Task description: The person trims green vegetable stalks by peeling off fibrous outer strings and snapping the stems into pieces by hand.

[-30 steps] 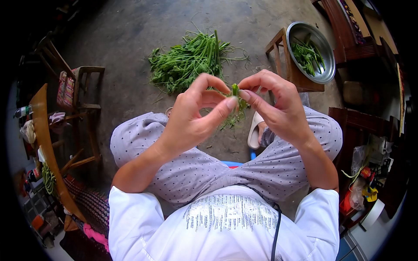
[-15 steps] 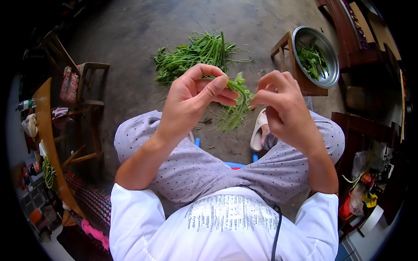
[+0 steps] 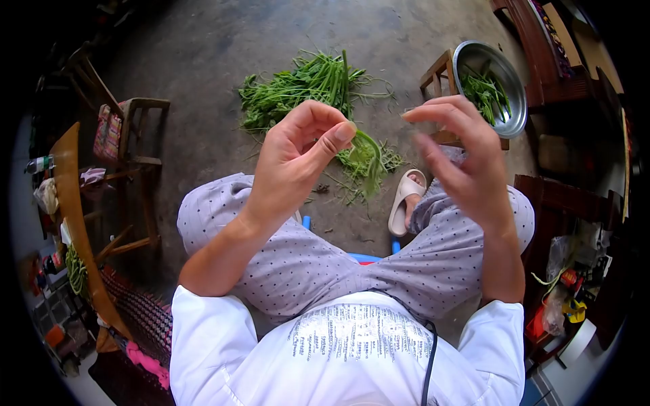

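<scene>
My left hand [image 3: 301, 152] pinches one end of a green stem [image 3: 372, 152] between thumb and fingertips, and its leafy end droops to the right. My right hand [image 3: 467, 152] is raised to the right of the stem, thumb and fingers apart, slightly blurred, with nothing visible between them. Beyond my left hand a heap of leafy green stems [image 3: 305, 88] lies on the floor. A smaller pile of green scraps [image 3: 393, 159] lies on the floor behind the held stem.
A metal basin [image 3: 516, 88] with green stems inside rests on a wooden stool [image 3: 440, 71] at the upper right. A wooden chair [image 3: 139, 103] and a table edge [image 3: 68, 196] are at the left. Bags and small items [image 3: 555, 304] sit at the right.
My hands have moved apart. My right hand has drawn away to the right and opened, while the stem, now hanging curved, stays in my left hand.
</scene>
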Demonstrator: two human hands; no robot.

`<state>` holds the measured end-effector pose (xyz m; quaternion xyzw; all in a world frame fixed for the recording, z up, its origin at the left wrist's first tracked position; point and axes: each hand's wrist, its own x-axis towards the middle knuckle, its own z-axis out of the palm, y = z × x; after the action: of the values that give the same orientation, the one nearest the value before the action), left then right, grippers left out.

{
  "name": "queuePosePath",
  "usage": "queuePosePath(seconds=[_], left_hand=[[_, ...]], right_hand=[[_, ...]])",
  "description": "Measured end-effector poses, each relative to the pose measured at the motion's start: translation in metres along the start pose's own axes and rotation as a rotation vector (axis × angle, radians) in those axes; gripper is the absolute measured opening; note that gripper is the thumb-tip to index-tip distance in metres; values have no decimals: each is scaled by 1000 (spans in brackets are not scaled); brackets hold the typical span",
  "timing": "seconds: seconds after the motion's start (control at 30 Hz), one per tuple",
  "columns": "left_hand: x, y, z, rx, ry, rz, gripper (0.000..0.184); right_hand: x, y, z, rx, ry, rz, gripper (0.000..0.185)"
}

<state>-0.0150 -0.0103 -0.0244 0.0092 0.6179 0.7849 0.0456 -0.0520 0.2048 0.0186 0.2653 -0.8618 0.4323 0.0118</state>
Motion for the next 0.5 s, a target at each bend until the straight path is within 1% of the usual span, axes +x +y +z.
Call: queuePosePath(seconds=[0.03,0.1,0.13,0.3,0.5], left_hand=[[0,0,2,-1,-5,-2,20],[0,-1,6,-48,-20,-27,20],[0,-1,8,-47,-24,-27,20],[-1,0,12,34,-39,-9,19],[-1,1,13,25,-52,-38,19]], right_hand=[[-1,-1,4,-2,3,4,14],[-2,-8,14,-72,16,-104,18],[-3,-9,20,-88,75,-126,22],[-4,-8,26,-79,98,-128,19],[-2,-11,25,-135,107,-155,17]])
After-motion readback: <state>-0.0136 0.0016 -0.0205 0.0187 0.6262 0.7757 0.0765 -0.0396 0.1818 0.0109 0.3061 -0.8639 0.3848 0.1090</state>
